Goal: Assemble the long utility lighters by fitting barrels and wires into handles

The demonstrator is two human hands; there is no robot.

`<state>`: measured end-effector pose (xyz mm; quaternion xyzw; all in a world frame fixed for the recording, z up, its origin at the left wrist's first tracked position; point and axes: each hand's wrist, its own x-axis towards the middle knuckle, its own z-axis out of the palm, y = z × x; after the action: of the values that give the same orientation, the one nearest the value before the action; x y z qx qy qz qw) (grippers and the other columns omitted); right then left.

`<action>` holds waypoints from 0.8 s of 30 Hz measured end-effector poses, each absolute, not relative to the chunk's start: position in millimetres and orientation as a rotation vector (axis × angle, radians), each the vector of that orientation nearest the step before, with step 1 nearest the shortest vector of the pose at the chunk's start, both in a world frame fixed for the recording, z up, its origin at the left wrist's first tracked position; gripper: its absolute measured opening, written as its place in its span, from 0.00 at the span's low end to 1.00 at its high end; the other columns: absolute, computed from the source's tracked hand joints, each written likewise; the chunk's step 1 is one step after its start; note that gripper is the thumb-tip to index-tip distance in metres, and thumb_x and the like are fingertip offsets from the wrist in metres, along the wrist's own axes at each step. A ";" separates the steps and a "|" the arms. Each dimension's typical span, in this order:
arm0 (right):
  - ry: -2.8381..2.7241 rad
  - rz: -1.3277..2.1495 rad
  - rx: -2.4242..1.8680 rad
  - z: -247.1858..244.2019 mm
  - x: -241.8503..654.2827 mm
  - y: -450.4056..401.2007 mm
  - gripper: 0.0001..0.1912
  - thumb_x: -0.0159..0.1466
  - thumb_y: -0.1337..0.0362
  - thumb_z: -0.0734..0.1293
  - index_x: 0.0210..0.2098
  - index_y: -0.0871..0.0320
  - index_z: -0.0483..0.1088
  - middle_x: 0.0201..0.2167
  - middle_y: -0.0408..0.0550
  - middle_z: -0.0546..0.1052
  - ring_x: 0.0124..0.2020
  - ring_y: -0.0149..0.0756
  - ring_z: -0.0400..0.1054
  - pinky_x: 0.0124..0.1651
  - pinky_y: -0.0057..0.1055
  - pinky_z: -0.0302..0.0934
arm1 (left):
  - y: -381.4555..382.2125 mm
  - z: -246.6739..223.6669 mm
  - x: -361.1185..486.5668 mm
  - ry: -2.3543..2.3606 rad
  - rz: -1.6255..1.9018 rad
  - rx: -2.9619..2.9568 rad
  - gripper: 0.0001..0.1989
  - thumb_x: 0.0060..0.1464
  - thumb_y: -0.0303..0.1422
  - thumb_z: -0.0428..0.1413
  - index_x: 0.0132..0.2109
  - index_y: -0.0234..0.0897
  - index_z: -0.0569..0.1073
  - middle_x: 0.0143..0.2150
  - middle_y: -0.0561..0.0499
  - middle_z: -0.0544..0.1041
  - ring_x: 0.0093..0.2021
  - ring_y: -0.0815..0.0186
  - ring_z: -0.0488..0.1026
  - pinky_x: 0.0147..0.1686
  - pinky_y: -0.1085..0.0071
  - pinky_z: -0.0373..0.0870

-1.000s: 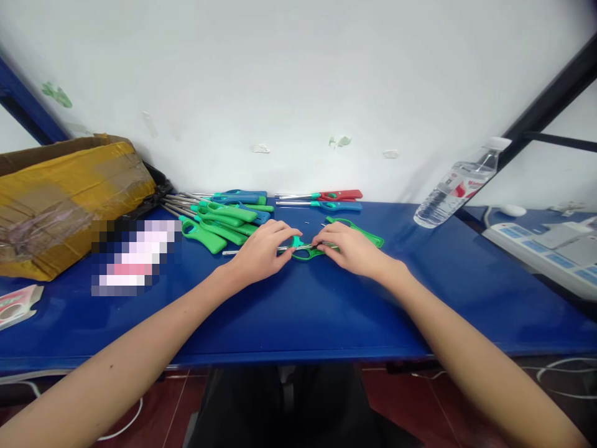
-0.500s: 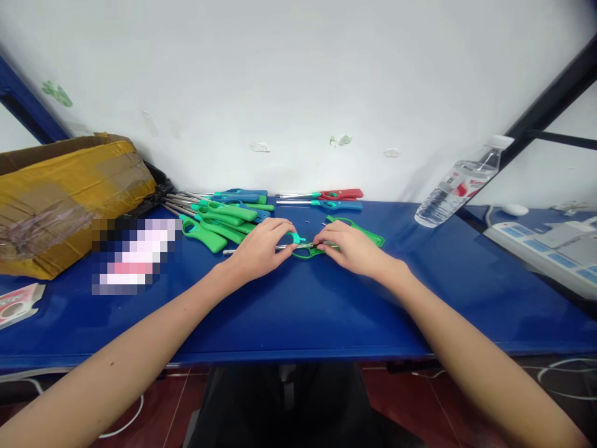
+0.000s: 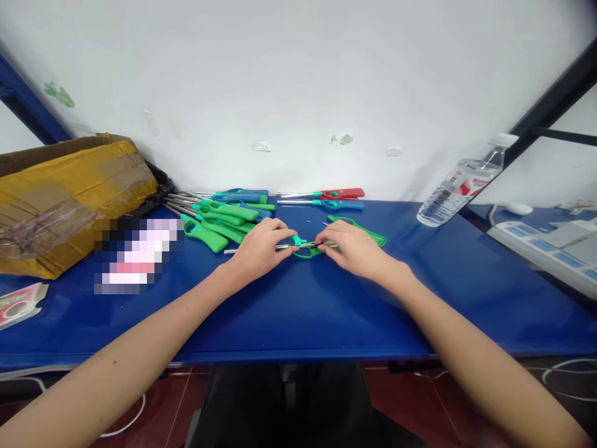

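My left hand (image 3: 263,246) is closed in a pinch on a small teal trigger (image 3: 297,241), held just over an open green lighter casing (image 3: 304,252). A metal lighter tube (image 3: 230,251) lies under that hand, its tip poking out to the left. Opposite, my right hand (image 3: 352,246) has its thumb and fingertips pinched together over the casing; a thin dark bit shows at them, too small to name. Behind the right hand lies another green casing half (image 3: 375,237), partly covered.
Several assembled green and blue lighters (image 3: 224,213) are piled at back left. Red (image 3: 342,193) and blue lighters (image 3: 342,204) lie by the wall. A taped cardboard box (image 3: 69,199) stands left; a tilted water bottle (image 3: 459,183) and a white scale (image 3: 550,249) are right.
The teal trigger has come down slightly and tilted towards the casing in my left fingers. My right hand stays nearly in place, still pinched. The view has shifted a little.
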<state>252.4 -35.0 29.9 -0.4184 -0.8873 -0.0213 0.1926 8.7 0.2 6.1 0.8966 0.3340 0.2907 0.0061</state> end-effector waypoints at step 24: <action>-2.437 -0.096 -1.172 31.7 247.5 -40.5 0.07 0.69 0.66 0.61 0.40 0.58 0.70 0.50 0.58 0.73 0.51 0.48 0.69 0.54 0.47 0.66 | -5.9 2.9 20.3 1.015 0.959 2.798 0.09 0.60 0.37 0.61 0.44 0.38 0.80 0.45 0.46 0.76 0.46 0.58 0.71 0.48 0.61 0.70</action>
<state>247.5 -40.5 31.7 -0.4230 -0.8794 -0.0347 0.2159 20.3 -5.9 2.9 0.8947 0.3247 0.3066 0.0075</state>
